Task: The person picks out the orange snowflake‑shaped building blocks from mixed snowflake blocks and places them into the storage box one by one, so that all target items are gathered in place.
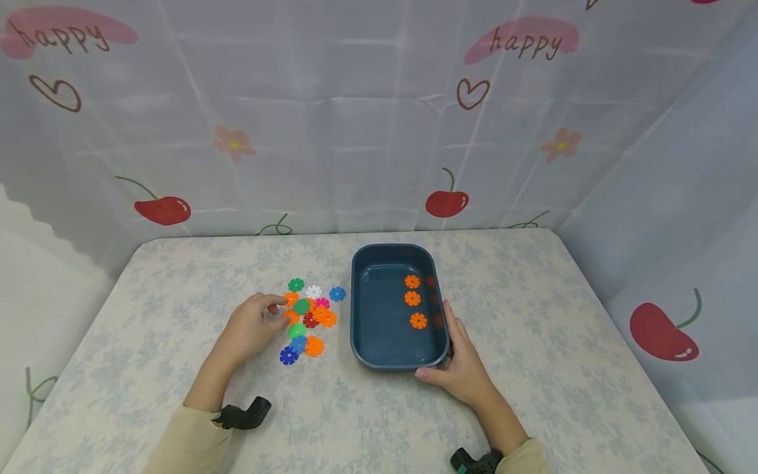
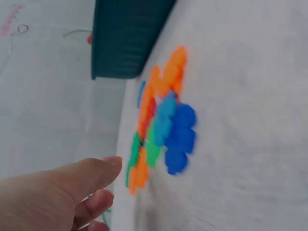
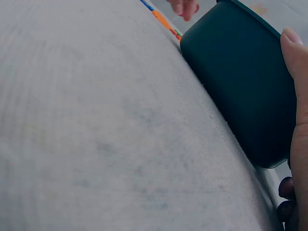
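Observation:
Notched plastic snowflake discs in orange, green, blue, red, pink and white lie in a loose pile left of a dark blue tray. Three orange discs lie in a column on the tray's floor. My left hand hovers at the pile's left edge, thumb and fingers apart. In the left wrist view its fingers hold nothing, close to the orange and green discs. My right hand grips the tray's near right corner, thumb at the front, fingers along the side; some fingertips are hidden.
The table has a pale mottled cover. A printed curtain hangs behind its back edge and more cloth hangs at the right. Each wrist wears a black camera mount. A lone blue disc lies close to the tray's left wall.

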The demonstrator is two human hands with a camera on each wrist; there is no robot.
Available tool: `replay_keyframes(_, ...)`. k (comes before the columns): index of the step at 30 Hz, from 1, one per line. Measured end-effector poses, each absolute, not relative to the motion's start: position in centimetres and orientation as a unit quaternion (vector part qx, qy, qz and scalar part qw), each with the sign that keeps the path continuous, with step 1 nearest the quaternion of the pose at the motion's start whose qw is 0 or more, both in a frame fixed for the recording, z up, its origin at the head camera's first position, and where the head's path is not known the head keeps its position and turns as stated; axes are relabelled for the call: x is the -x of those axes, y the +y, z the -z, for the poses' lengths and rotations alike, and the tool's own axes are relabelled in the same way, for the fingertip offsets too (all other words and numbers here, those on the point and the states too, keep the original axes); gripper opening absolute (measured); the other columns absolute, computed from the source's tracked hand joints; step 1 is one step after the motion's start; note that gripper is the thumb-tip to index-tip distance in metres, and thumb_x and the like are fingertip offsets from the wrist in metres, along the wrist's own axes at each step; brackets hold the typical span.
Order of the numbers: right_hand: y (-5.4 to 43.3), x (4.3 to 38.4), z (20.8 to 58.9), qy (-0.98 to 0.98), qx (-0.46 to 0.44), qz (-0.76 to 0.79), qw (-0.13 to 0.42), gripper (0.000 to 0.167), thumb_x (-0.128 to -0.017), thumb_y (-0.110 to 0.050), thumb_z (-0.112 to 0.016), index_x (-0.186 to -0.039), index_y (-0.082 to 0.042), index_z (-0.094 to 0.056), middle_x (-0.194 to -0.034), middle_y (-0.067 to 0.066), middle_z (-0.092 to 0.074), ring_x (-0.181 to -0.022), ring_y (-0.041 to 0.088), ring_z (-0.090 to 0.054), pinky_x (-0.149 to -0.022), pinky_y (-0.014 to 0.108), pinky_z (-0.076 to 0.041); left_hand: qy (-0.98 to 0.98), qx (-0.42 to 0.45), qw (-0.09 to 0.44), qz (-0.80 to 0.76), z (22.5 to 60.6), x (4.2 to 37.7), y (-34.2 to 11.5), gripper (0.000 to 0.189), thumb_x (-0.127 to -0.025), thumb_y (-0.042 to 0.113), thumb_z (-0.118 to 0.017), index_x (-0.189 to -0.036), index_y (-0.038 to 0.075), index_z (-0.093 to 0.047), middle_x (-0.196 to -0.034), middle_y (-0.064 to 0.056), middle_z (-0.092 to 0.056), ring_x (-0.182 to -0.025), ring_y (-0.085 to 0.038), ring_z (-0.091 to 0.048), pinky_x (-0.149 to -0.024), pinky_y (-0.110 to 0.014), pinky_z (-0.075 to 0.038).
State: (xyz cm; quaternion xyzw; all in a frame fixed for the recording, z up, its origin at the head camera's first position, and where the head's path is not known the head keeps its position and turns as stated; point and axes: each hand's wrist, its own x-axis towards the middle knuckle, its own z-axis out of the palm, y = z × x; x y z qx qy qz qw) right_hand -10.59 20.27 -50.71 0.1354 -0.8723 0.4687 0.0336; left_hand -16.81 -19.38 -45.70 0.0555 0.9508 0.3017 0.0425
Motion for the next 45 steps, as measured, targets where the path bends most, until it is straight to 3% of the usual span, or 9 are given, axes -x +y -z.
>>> replay_keyframes(7,20.2,10.7,50.8,-0.872,-0.133,-0.470,0.035,0.133,-0.066,-0.031,-0.092,-0.160,-0.032,0.002,-0.150,0.008,-0.036,-0.132,0.023,-0.045,-0.104,0.047,-0.045,0.949,-0.051,0.049,-0.306,47.6,16.3,-20.3,0.038,-0.090,0.029,-0.074,-0.122,0.009,-0.067,-0.103,-0.007,-0.063,-0.089,-0.021,-0.056,-0.080,-0.039,-0.048)
replay_keyframes(18,20.2,10.7,50.8,-0.865,-0.130,-0.483,0.033,0.132,-0.066,-0.030,-0.093,-0.160,-0.034,0.001,-0.150,0.006,-0.035,-0.132,0.020,-0.045,-0.104,0.036,-0.047,0.947,-0.056,0.052,-0.313,48.2,16.8,-20.0,0.033,-0.093,0.025,-0.070,-0.122,0.009,-0.065,-0.095,-0.005,-0.059,-0.079,-0.019,-0.050,-0.072,-0.033,-0.043)
replay_keyframes(23,20.2,10.7,50.9,-0.861,-0.128,-0.491,0.028,0.132,-0.067,-0.029,-0.093,-0.159,-0.035,0.001,-0.151,0.006,-0.034,-0.132,0.020,-0.046,-0.103,0.034,-0.048,0.950,-0.063,0.034,-0.303,48.2,16.7,-20.4,0.025,-0.096,0.022,-0.067,-0.117,0.010,-0.070,-0.091,-0.004,-0.062,-0.075,-0.018,-0.050,-0.067,-0.031,-0.043)
replay_keyframes(31,20.2,10.7,50.8,-0.856,-0.126,-0.502,0.022,0.131,-0.067,-0.026,-0.092,-0.160,-0.032,0.000,-0.150,0.007,-0.034,-0.131,0.022,-0.047,-0.101,0.029,-0.049,0.949,-0.065,0.022,-0.308,48.7,15.9,-20.9,0.026,-0.093,0.024,-0.070,-0.117,0.013,-0.069,-0.074,-0.002,-0.047,-0.066,-0.017,-0.040,-0.060,-0.030,-0.034)
replay_keyframes(45,20.2,10.7,50.9,-0.856,-0.119,-0.502,0.018,0.131,-0.067,-0.026,-0.092,-0.159,-0.037,0.000,-0.151,0.006,-0.034,-0.128,0.022,-0.050,-0.097,0.027,-0.051,0.946,-0.064,0.024,-0.317,49.0,15.6,-20.7,0.032,-0.092,0.024,-0.072,-0.122,0.015,-0.067,-0.072,-0.001,-0.046,-0.062,-0.016,-0.038,-0.061,-0.030,-0.033)
